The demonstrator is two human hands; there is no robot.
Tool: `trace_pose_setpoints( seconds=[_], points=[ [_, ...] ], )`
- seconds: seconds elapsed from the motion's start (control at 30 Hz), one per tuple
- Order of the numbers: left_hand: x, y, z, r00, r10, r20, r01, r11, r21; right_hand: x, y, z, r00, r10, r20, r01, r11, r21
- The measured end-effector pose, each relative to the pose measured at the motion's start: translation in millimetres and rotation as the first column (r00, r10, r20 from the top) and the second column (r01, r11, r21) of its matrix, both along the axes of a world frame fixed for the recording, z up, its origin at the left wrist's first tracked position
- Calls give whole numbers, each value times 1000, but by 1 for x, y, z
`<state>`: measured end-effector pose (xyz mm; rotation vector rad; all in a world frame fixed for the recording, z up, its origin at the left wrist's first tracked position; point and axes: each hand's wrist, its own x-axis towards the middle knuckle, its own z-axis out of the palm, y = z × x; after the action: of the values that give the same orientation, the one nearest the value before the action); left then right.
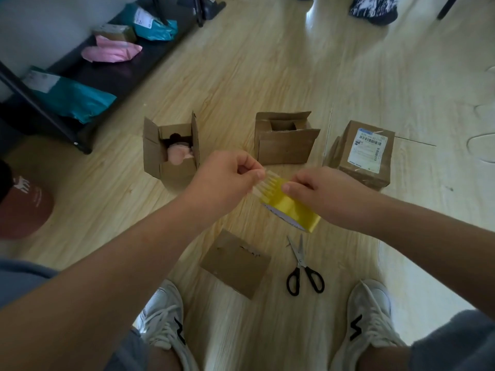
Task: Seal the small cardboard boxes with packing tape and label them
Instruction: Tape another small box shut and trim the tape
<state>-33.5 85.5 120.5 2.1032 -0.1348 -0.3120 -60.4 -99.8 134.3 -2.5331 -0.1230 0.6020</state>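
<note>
1. Closed box (235, 263) lies nearest on the floor (267, 62), below my hands; beyond it stand an open box (171, 151) left, a part-flapped box (285, 140) centre and a labelled box (367, 153) right.
2. My right hand (326, 194) grips the yellow tape roll (292, 207), above and right of the closed box.
3. My left hand (227, 178) pinches the tape end (265, 180), torn into strips, stretched leftward from the roll.
4. Scissors (304, 266) lie under the roll, handles toward me.
</note>
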Motion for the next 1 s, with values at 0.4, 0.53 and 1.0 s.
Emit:
trace_pose_setpoints(
  seconds=[0.4, 0.53, 1.0],
  points=[
    [13, 18, -3, 989, 67, -131, -84, 988, -128, -9, -4, -11, 972, -182, -147, 213, 950, 227],
    [15, 24, -10, 990, 70, -124, -84, 990, -110, -13, -6, -13, 966, -164, -199, 220, 927, 304],
    [17, 36, -19, 994, 70, -80, -73, 997, -35, -13, -4, -27, 938, -321, -129, 331, 941, 69]
  ],
)
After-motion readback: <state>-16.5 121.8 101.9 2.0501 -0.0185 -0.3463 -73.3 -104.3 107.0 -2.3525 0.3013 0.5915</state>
